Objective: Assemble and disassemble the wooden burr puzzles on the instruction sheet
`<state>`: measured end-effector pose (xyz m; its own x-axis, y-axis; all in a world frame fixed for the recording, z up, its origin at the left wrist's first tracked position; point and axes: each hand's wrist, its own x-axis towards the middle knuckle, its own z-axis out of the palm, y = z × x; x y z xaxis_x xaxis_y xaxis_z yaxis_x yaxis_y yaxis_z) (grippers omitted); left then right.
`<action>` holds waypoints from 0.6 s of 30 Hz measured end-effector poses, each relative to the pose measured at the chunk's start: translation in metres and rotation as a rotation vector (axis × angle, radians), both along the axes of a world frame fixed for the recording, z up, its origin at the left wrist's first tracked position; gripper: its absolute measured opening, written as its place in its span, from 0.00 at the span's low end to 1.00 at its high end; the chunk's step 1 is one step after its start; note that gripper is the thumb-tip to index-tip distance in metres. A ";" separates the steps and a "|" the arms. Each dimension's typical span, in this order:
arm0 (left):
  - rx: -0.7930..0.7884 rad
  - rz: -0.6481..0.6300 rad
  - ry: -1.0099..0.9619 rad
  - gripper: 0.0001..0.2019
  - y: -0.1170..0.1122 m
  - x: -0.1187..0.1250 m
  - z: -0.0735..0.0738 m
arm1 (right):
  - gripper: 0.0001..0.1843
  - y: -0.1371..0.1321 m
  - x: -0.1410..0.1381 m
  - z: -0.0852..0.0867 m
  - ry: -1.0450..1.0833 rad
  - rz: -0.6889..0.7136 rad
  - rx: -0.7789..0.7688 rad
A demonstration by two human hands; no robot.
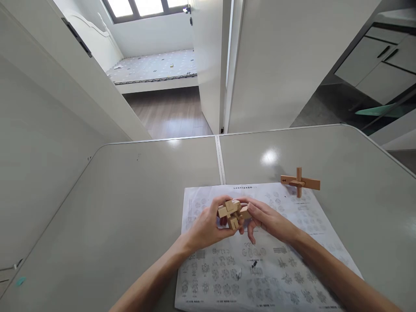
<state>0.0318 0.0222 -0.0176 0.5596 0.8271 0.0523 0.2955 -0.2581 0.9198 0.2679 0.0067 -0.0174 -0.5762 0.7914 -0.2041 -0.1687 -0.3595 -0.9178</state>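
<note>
A small wooden interlocking puzzle (231, 213), made of pale notched bars, sits between both my hands above a printed instruction sheet (276, 268). My left hand (208, 227) wraps round its left and lower side, fingers curled. My right hand (264, 219) pinches a bar on its right side with thumb and fingertips. A second wooden puzzle (299, 182), a cross of three bars, stands on the table by the sheet's far right corner, untouched.
The grey table (130, 208) has a seam (220, 160) down its middle and rounded far corners. A small black bit (254, 263) lies on the sheet. Beyond the table stand white doors, a wood floor and a bed.
</note>
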 end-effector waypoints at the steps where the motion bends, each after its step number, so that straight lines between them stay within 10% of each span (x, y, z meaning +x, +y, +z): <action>1: 0.003 -0.003 -0.001 0.32 0.000 0.000 0.001 | 0.34 0.000 -0.001 0.000 0.004 -0.006 -0.001; 18: 0.382 0.058 -0.002 0.34 0.003 0.003 0.004 | 0.32 -0.001 -0.005 -0.001 -0.005 -0.103 -0.014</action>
<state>0.0344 0.0251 -0.0140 0.5119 0.7782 0.3637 0.3183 -0.5651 0.7612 0.2625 0.0057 -0.0181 -0.4908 0.8435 -0.2185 -0.2012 -0.3537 -0.9135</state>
